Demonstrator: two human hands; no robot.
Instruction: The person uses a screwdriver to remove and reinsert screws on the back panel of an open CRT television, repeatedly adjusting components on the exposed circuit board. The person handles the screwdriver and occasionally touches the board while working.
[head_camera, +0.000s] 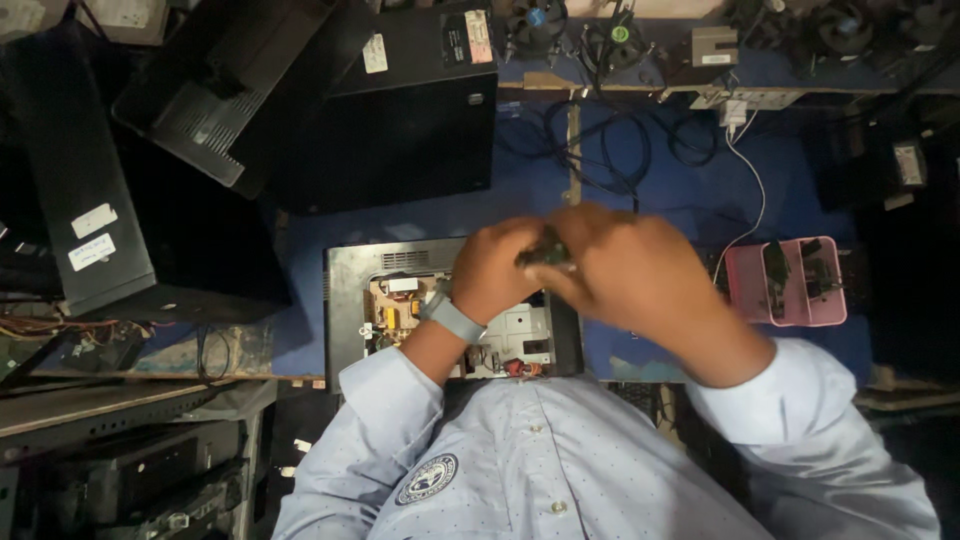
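Note:
My left hand (497, 268) and my right hand (622, 268) meet above an opened flat device (345, 300) with a dark frame, its circuit boards and metal plate exposed. Both hands close around a small dark tool handle (545, 253) held between them; its tip is hidden by my fingers. A grey watch band (452, 318) sits on my left wrist. Light blue shirt sleeves cover both forearms.
Black computer cases (410, 110) and a dark monitor back (215, 90) stand at the far left. A pink tray (787, 283) with small parts sits to the right. Cables (620, 150), a white cord and cooling fans (537, 22) lie along the blue bench's far edge.

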